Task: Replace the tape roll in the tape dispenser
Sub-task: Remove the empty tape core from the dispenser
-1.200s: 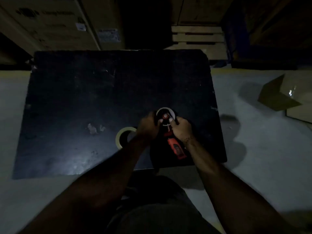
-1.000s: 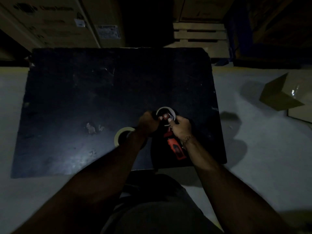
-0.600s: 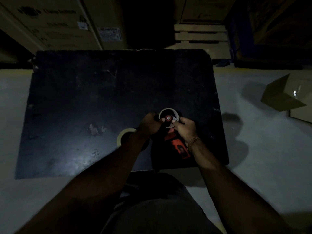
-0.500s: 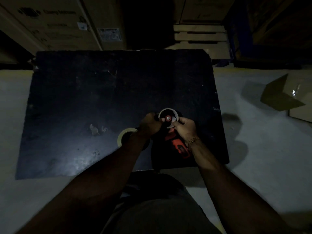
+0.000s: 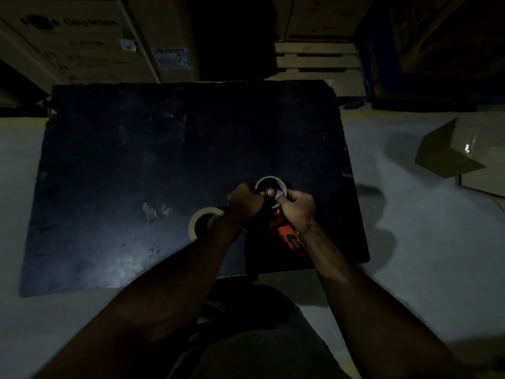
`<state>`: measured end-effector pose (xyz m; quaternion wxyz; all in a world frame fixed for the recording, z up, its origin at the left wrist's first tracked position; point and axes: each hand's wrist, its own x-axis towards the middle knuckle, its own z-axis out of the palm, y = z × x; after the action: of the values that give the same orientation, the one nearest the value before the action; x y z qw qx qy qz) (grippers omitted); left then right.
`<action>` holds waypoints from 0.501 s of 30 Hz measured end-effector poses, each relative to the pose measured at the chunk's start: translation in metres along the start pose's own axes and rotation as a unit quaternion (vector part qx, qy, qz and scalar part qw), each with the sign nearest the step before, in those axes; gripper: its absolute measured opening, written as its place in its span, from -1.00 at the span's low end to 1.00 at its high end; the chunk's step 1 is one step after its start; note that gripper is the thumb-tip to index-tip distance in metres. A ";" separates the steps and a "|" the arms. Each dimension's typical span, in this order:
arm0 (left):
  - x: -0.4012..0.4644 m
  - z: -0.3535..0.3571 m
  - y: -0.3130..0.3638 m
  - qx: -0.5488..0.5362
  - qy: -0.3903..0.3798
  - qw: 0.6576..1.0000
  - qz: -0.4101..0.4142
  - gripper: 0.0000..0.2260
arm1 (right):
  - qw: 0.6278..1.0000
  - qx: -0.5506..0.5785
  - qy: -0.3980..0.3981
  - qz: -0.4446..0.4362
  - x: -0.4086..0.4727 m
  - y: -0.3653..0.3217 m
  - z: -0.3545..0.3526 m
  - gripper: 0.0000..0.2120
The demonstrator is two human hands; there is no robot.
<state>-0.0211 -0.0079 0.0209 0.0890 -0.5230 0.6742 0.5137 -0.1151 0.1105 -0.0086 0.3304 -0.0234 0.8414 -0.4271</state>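
There are two tape rolls, one pale ring (image 5: 270,179) on the one red tape dispenser (image 5: 287,236) and one roll (image 5: 194,220) on the one black table (image 5: 164,149), two hands (image 5: 244,201) (image 5: 299,205), and one open cardboard box (image 5: 448,157) on the floor

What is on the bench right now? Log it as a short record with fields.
surface: dark table
tool: red tape dispenser, lying on the table, handle toward the person
ring on dispenser: pale, thin core around the red hub
left hand: grip on the dispenser beside the core
right hand: fingers at the core's near edge
spare: tape roll, flat on the table, left of the hands
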 end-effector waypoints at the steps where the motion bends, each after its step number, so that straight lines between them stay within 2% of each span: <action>1: 0.001 0.002 -0.001 0.004 0.004 1.000 -0.004 -0.67 | 1.000 -0.001 0.005 0.001 0.000 0.000 0.001 -0.78; 15: -0.007 0.009 -0.001 0.020 0.069 0.997 0.023 -0.66 | 0.999 -0.017 0.040 0.032 -0.007 -0.011 0.000 -0.78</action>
<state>-0.0209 0.0042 0.0206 0.0412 -0.5394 0.7010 0.4647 -0.1125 0.1061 0.0030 0.3094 0.0148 0.8614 -0.4025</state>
